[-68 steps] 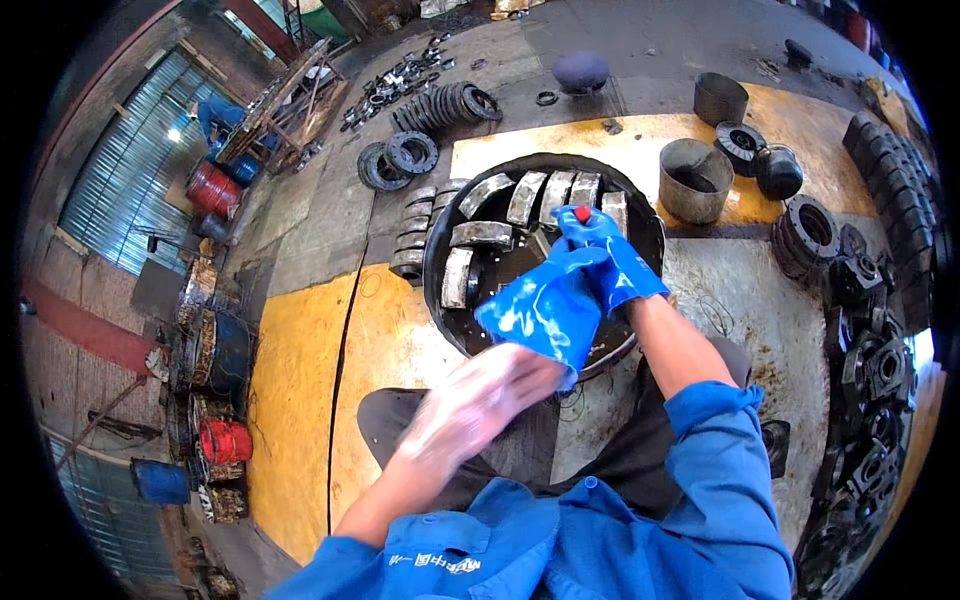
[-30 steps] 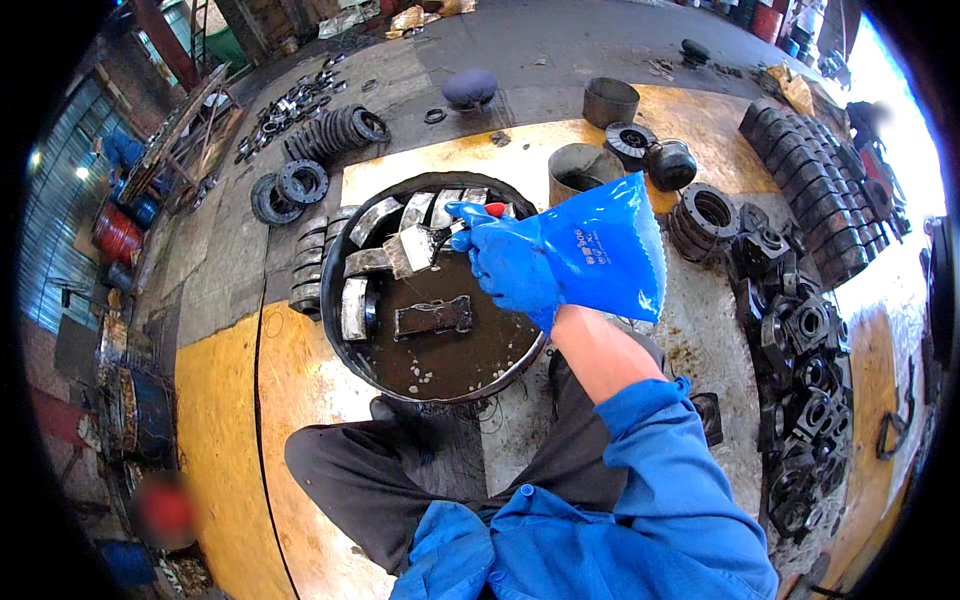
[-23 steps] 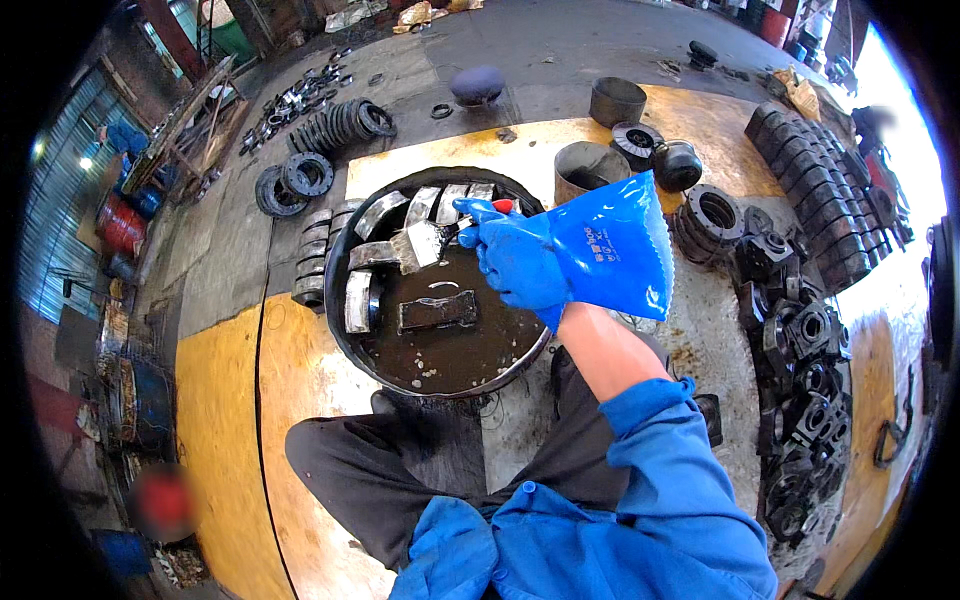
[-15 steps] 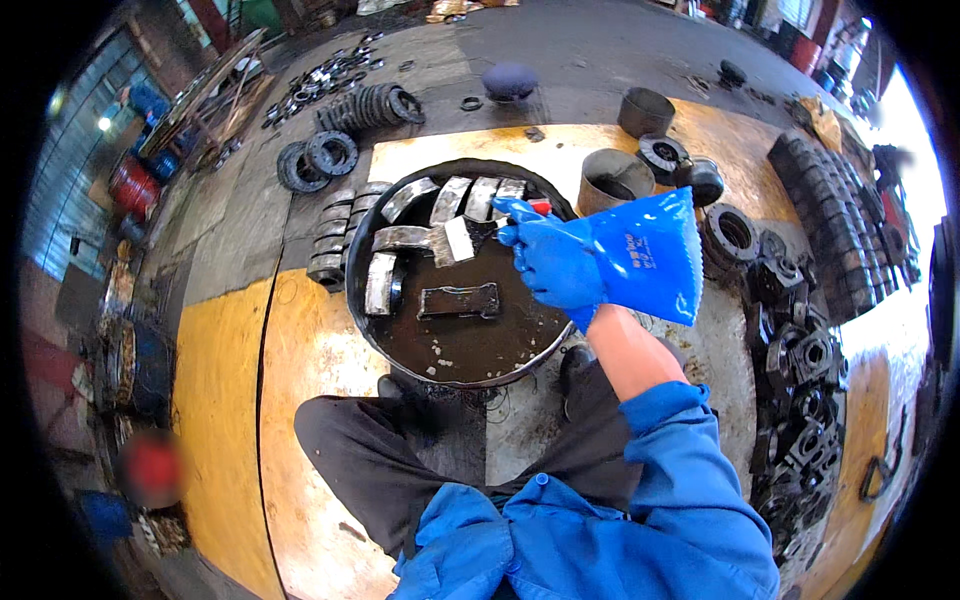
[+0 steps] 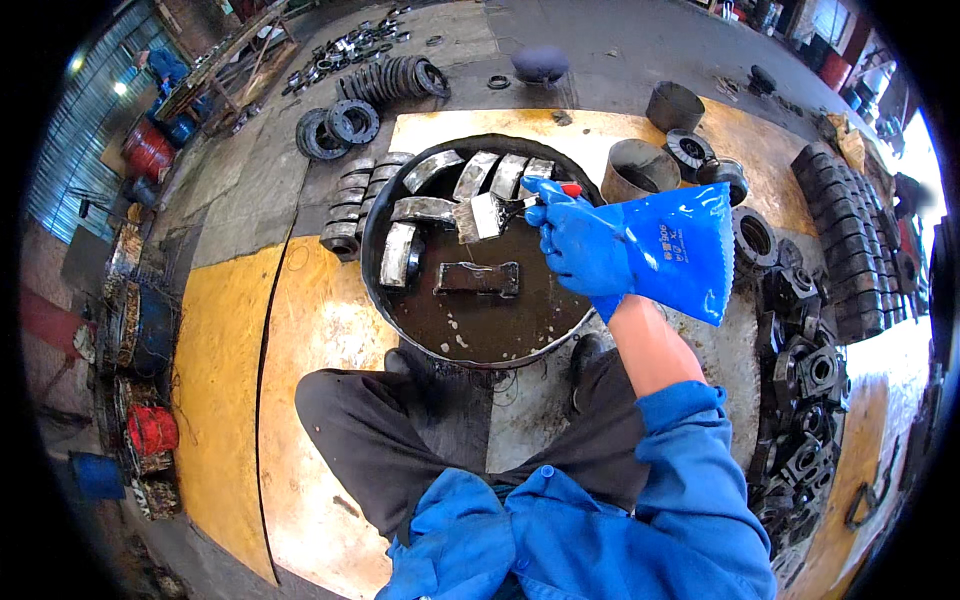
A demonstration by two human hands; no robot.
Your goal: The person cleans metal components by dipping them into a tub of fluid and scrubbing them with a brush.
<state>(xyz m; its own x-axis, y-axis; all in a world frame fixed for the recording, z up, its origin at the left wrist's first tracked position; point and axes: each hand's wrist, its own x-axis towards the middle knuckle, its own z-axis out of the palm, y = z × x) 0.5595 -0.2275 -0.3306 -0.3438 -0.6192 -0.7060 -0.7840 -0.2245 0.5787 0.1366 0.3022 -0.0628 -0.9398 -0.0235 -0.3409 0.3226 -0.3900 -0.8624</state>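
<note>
My right hand (image 5: 588,245), in a blue rubber glove, is closed around a paintbrush (image 5: 486,215) with a red-tipped handle, a pale ferrule and brownish bristles. The brush hangs over a round, dark tub (image 5: 371,262) with dark liquid in it. Its bristles are near the end of a curved metal piece (image 5: 420,208); whether they touch it I cannot tell. Several more curved, silvery pieces (image 5: 475,176) line the tub's far and left sides. A dark rectangular block (image 5: 478,279) lies in the middle of the liquid. My left hand is out of view.
Beyond the tub's right side stand an open metal cylinder (image 5: 640,178) and ring-shaped parts (image 5: 755,237). Dark metal castings (image 5: 805,375) are heaped at the right, below stacked cylindrical parts (image 5: 850,250). Curved pieces (image 5: 345,210) and large rings (image 5: 353,122) lie to the left.
The whole view has shifted, so the tub sits slightly higher and farther right. My right hand still grips the brush, which has barely moved relative to the tub. The pieces inside stay put.
</note>
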